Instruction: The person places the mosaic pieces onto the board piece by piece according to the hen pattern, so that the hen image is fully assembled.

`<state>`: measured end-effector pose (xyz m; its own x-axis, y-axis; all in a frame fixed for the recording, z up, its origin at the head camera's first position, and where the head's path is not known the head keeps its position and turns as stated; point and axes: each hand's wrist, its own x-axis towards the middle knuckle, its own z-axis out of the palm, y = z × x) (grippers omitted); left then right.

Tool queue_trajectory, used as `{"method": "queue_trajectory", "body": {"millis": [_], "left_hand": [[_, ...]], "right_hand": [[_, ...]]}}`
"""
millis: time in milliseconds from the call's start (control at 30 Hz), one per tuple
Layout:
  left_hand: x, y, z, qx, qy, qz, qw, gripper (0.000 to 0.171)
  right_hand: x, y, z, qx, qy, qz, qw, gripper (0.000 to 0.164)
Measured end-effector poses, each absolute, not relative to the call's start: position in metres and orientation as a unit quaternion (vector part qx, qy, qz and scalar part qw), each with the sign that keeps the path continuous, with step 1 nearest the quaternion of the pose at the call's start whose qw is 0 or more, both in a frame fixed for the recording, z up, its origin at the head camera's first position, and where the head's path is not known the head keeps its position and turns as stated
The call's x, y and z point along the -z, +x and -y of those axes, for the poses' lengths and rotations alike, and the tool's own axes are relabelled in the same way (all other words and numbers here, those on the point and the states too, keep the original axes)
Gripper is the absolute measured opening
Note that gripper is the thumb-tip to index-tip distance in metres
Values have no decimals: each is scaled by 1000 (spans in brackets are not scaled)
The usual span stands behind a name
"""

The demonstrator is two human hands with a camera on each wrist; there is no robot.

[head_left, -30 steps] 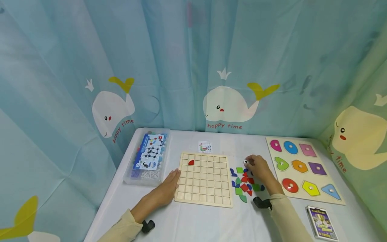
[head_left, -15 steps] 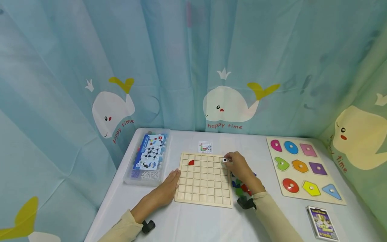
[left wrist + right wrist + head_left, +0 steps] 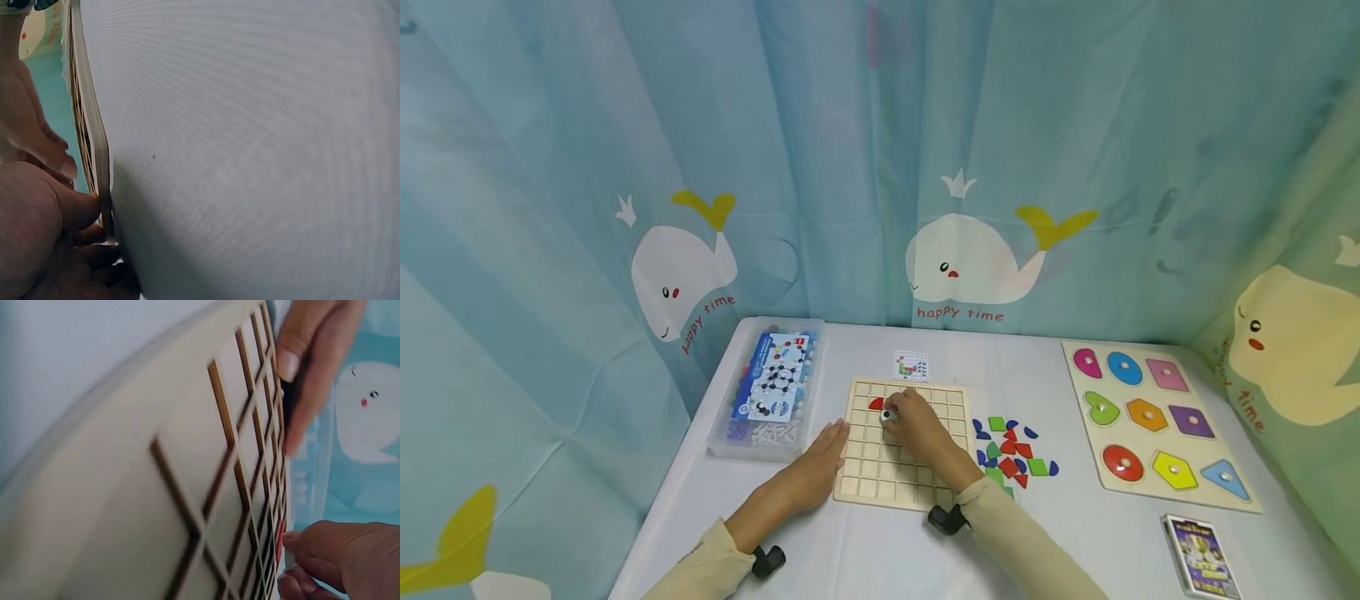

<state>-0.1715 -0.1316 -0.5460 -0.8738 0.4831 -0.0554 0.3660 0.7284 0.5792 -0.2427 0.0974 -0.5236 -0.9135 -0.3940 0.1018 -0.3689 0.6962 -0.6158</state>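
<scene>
My right hand [image 3: 925, 433] pinches a small white tile with a black eye dot [image 3: 887, 414] between thumb and fingertips. It is over the upper left part of a wooden grid board [image 3: 857, 471], beside a red quarter-round piece [image 3: 876, 404]. From the right wrist view, the tile [image 3: 289, 559] shows edge-on close to the grid, near the red piece [image 3: 279, 540]. The left hand [image 3: 816, 468] lies along the board's left side, fingers extended, touching its edge. Its thumb [image 3: 78, 209] presses against that edge in the left wrist view.
Several red, green and blue pieces [image 3: 1009, 467] lie right of the board. A pattern card [image 3: 911, 365] sits behind it. A clear box of parts [image 3: 767, 392] stands left; a shape puzzle [image 3: 1150, 442] and a card pack [image 3: 1199, 554] are at right.
The right hand has carried the white eye tile leftward from the loose pieces across the board to beside the red piece. The left hand has stayed at the board's edge.
</scene>
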Motion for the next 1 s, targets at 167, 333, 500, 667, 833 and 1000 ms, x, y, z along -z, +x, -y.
{"method": "queue_trajectory", "body": {"millis": [167,333,500,667,833,1000], "left_hand": [[549,-172,133,-287,229,-924,102,56],[548,-173,133,-286,231,-924,102,56],[546,-172,132,-276,232,-927,101,55],[544,-172,131,-270,231,-930,98,55],[544,-172,131,-267,229,-931,100,55],[543,-172,131,-266,231,-930,102,55]], "right_hand": [[528,-243,-85,313,-210,-926,17,23],[531,-243,-81,306,-207,-929,18,15],[528,-242,-80,302,-214,-929,11,11],[528,-243,-77,300,-220,-928,11,7],[530,-245,-75,298,-221,-929,16,5],[534,-246,-76,290,-230,-929,9,9]]}}
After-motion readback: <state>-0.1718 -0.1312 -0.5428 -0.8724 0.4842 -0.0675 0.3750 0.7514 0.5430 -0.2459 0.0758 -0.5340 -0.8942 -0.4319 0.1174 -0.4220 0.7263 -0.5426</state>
